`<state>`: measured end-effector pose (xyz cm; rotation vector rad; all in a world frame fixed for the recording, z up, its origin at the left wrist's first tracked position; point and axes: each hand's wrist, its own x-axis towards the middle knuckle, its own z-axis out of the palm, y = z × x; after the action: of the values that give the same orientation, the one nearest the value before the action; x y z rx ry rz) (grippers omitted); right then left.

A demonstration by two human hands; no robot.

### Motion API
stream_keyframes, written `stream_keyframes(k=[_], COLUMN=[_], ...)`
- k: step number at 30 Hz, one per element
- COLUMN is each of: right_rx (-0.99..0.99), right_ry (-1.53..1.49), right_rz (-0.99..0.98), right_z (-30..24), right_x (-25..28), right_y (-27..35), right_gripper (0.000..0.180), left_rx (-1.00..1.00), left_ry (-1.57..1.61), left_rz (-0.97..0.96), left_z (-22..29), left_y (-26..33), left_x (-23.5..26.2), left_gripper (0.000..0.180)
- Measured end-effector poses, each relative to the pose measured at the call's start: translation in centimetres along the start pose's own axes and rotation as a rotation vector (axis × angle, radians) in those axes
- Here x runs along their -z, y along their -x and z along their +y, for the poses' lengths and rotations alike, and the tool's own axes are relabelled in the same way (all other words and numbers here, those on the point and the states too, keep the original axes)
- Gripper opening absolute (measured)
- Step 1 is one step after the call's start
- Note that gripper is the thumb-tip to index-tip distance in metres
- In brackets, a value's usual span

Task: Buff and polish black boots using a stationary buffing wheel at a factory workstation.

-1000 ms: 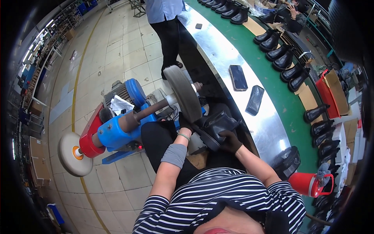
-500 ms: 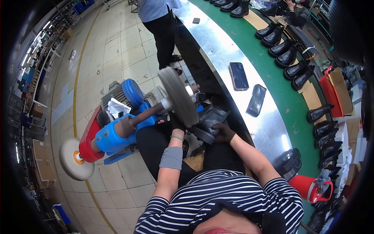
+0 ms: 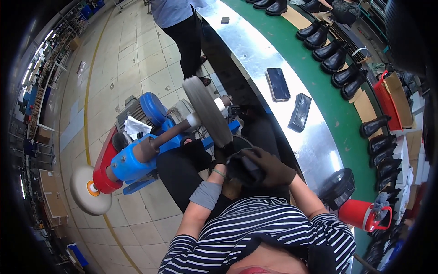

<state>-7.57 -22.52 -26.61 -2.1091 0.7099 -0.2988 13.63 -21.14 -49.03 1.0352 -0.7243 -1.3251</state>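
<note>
A black leather boot (image 3: pixel 245 168) is held over my lap, close to the lower edge of the grey buffing wheel (image 3: pixel 207 112). Its shaft opening is turned toward me. My right hand (image 3: pixel 275 169), in a dark brown glove, is closed over the boot's right side. On the left, my left hand (image 3: pixel 221 155), in a dark glove, grips the boot just below the wheel; its fingers are mostly hidden. Whether the boot touches the wheel cannot be made out. The wheel's rim is blurred. It sits on the shaft of a blue and red machine (image 3: pixel 130 160).
A pale second wheel (image 3: pixel 89 189) is on the machine's left end. On the metal bench edge (image 3: pixel 315 153) lie a phone (image 3: pixel 278 84) and a dark case (image 3: pixel 299 112). A red jug (image 3: pixel 360 213) stands beside another black boot (image 3: pixel 337 188). Boots line the green belt (image 3: pixel 315 93); a person (image 3: pixel 180 36) stands ahead.
The boot has come nearer to me and turned, so its shaft opening now faces me. My right hand has moved on top of its side; my left wrist has shifted right and nearer.
</note>
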Motion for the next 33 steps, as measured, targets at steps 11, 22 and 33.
stream_keyframes(k=[11,22,33], right_rx=[0.149,0.120,-0.360], right_ry=[0.532,0.306,-1.393], right_rz=[-0.245,-0.125,0.168], right_z=[2.2,1.4,6.8], right_x=[-3.3,1.0,3.0], right_y=[-5.2,3.0,5.1], right_gripper=[0.104,0.102,0.068], left_rx=[0.076,-0.265,0.388], left_ry=[0.820,-0.207,0.499], left_rz=[0.234,0.236,-0.247], left_z=[3.2,-1.9,12.5], left_y=[-1.6,-1.1,10.0], left_x=[0.7,1.9,-3.3], left_gripper=[0.046,0.041,0.053])
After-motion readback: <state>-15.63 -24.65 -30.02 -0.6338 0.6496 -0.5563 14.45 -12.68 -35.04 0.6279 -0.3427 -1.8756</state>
